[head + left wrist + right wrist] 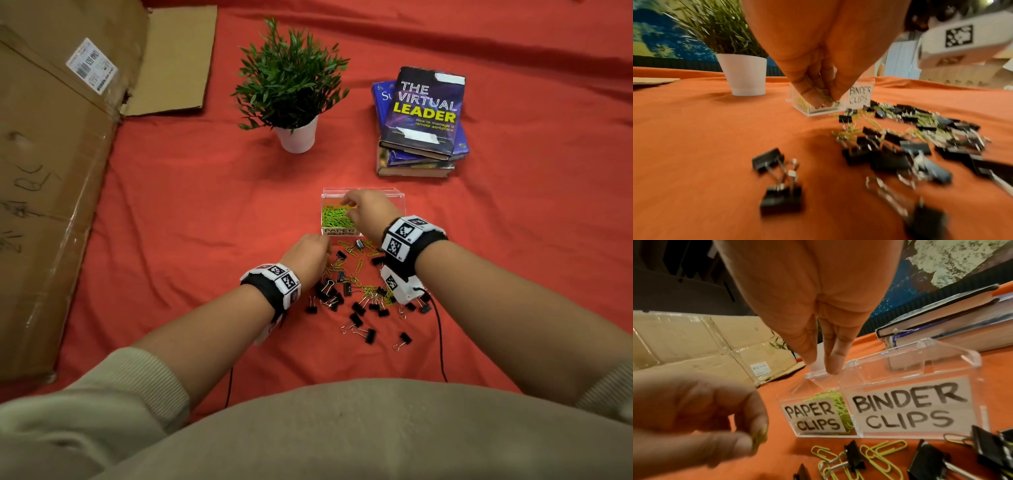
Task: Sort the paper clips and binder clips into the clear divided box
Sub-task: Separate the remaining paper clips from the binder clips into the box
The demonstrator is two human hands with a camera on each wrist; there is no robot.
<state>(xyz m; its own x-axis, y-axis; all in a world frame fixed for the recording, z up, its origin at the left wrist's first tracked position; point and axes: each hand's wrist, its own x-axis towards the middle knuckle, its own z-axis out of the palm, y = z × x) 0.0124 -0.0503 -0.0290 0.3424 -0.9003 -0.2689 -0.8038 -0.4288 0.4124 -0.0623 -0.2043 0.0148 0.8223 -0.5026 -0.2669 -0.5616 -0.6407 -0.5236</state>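
Note:
The clear divided box (pixel 397 198) stands open on the red cloth, labelled PAPER CLIPS and BINDER CLIPS (pixel 906 407). Yellow-green paper clips (pixel 334 217) fill its left compartment (pixel 840 402). My right hand (pixel 346 205) hovers over that compartment, fingers (pixel 833 360) straight and pointing down, with nothing seen between them. My left hand (pixel 326 242) is just in front of the box and pinches a paper clip (pixel 758 438) between thumb and fingertips (pixel 818 100). A mixed pile of black binder clips (pixel 356 308) and paper clips (pixel 879 451) lies in front of the box.
A potted plant (pixel 291 85) stands behind the box to the left, and a stack of books (pixel 424 120) behind it to the right. Flattened cardboard (pixel 51 171) covers the left side. A black cable (pixel 440 342) trails from my right wrist.

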